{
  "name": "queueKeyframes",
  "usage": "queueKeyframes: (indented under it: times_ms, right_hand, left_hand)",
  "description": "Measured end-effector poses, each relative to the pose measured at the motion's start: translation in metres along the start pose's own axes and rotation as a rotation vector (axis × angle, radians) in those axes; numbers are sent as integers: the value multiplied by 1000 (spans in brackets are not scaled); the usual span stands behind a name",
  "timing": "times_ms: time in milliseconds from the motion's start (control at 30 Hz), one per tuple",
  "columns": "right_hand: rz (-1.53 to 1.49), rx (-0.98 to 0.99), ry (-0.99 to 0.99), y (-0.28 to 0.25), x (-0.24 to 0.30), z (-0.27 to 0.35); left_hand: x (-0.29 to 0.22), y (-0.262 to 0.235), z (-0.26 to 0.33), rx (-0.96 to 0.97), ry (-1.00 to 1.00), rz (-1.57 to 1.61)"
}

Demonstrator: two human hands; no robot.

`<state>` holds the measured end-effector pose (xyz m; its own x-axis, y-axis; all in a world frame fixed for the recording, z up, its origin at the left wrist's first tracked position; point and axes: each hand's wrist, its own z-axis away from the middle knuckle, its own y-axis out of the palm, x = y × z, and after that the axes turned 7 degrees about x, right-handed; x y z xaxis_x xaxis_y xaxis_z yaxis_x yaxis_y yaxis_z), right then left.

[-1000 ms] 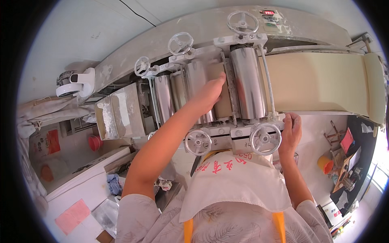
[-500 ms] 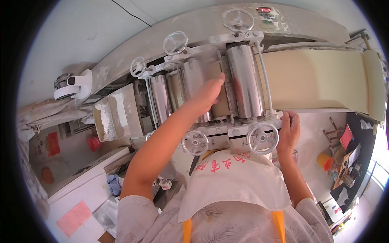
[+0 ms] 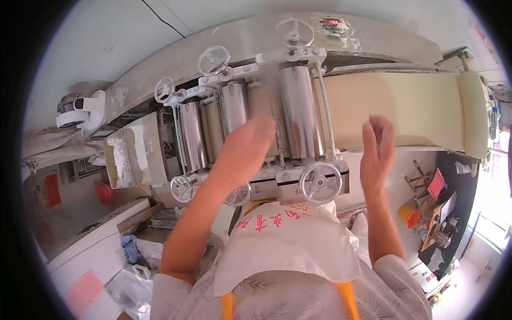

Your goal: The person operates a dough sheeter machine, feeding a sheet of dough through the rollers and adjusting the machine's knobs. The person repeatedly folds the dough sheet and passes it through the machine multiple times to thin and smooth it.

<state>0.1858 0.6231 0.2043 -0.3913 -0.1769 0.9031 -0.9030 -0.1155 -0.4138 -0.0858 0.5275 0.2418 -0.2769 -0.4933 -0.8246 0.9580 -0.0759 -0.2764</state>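
A dough sheeting machine lies across in front of me, with a smooth pale dough sheet (image 3: 397, 106) on its belt to the right. My left hand (image 3: 249, 146) is over the near part of the middle rollers, smeared by motion, its fingers partly hidden. Just right of it stands the large shiny steel roller (image 3: 303, 112); the middle roller (image 3: 234, 101) and a smaller roller (image 3: 193, 136) are to its left. My right hand (image 3: 378, 149) is raised near the close edge of the dough sheet, thumb and fingers apart, nothing seen in it.
A near handwheel (image 3: 320, 183) juts out before my apron; far handwheels (image 3: 294, 33) line the back frame. At left are a floury metal hopper (image 3: 136, 152) and a white fan-like device (image 3: 88, 109). An orange bucket (image 3: 409, 215) and cluttered bench stand at lower right.
My right hand has left the near handwheel area and risen toward the dough sheet. My left hand has drawn back toward me from between the rollers. The whole view has shifted slightly.
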Motion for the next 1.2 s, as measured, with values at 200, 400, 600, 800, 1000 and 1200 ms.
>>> queueKeyframes:
  times_ms: [200, 400, 600, 800, 1000, 1200]
  right_hand:
    - [323, 374, -323, 49, 61, -130]
    - [494, 812, -607, 73, 79, -213]
    - [554, 1258, -714, 84, 95, -271]
    - [391, 1342, -875, 108, 64, -290]
    - [154, 1264, -1040, 123, 39, -296]
    - [-36, 1289, -1062, 136, 33, -303]
  left_hand:
    - [0, 43, 80, -181, 252, 128]
    - [15, 53, 142, 85, 7, 205]
    - [93, 124, 151, -197, -455, 604]
    - [81, 186, 94, -935, -359, 1362]
    - [94, 222, 35, -1422, -377, 1058]
    - [84, 211, 20, -1466, -558, 1262]
